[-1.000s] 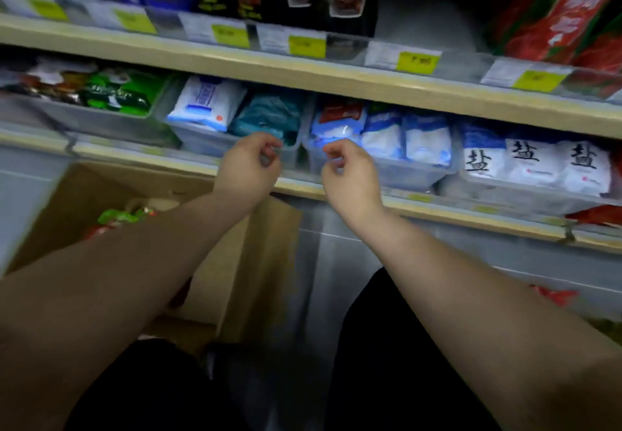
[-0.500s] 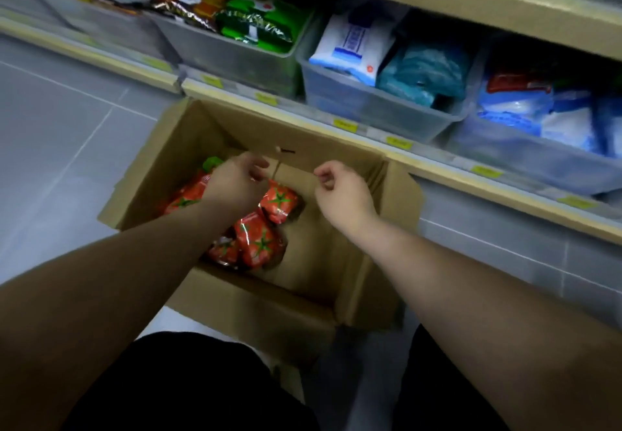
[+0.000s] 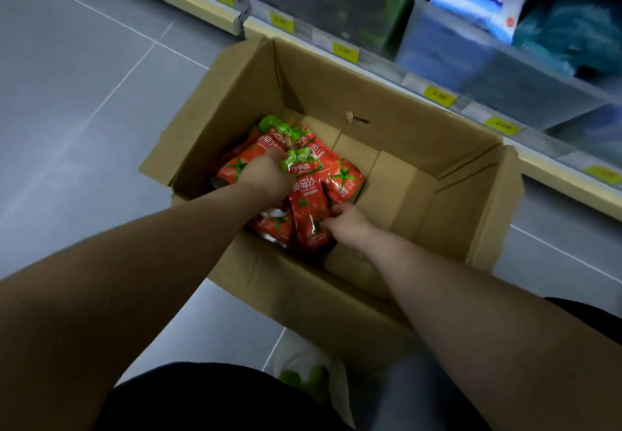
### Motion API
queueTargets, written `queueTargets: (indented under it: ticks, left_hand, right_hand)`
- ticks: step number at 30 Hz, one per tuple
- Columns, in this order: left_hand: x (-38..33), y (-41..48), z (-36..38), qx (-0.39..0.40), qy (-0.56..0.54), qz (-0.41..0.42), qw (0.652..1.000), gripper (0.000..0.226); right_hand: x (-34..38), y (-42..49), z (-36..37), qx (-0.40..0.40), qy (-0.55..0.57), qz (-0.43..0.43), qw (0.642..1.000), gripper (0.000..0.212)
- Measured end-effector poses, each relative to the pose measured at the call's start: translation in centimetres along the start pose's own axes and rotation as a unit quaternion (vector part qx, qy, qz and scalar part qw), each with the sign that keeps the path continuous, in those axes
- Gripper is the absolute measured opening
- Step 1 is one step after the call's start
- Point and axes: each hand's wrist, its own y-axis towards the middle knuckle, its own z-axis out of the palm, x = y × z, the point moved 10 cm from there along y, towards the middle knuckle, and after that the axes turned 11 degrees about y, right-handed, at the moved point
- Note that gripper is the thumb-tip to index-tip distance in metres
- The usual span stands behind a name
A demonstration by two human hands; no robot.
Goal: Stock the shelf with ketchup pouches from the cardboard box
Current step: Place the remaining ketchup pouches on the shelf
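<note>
Head view: grey tiled floor (image 3: 84, 77) at 9 o'clock; shelf (image 3: 215, 10) with clear bins (image 3: 505, 77) from 12 to 3 o'clock. Centre: open cardboard box (image 3: 387, 117), ketchup pouches (image 3: 340, 175) heaped in its 9 o'clock end. Left hand (image 3: 266, 175) clenched on a pouch's green top; right hand (image 3: 346, 225), at the heap's 5 o'clock, pinching a pouch's lower edge.

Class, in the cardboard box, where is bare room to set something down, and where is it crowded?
Free: the cardboard box floor between the ketchup pouches and its right wall. Crowded: the left part, where left hand and right hand reach among the pouches.
</note>
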Motion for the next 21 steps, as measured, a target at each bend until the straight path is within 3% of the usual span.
queueTargets:
  ticks: [5, 15, 21]
  left_hand:
    - [-1.3, 1.3, 0.3, -0.01, 0.056, 0.015, 0.998, 0.061]
    - [-2.2, 3.0, 1.7, 0.03, 0.145, -0.013, 0.989, 0.052]
    - [-3.0, 3.1, 1.7, 0.015, 0.143, -0.02, 0.989, 0.075]
  right_hand:
    - [-0.9, 0.8, 0.7, 0.014, 0.074, 0.023, 0.997, 0.056]
    - [-2.8, 1.9, 0.2, -0.013, 0.04, 0.025, 0.999, 0.079]
    - [-2.5, 1.2, -1.0, 0.004, 0.115, 0.037, 0.993, 0.083]
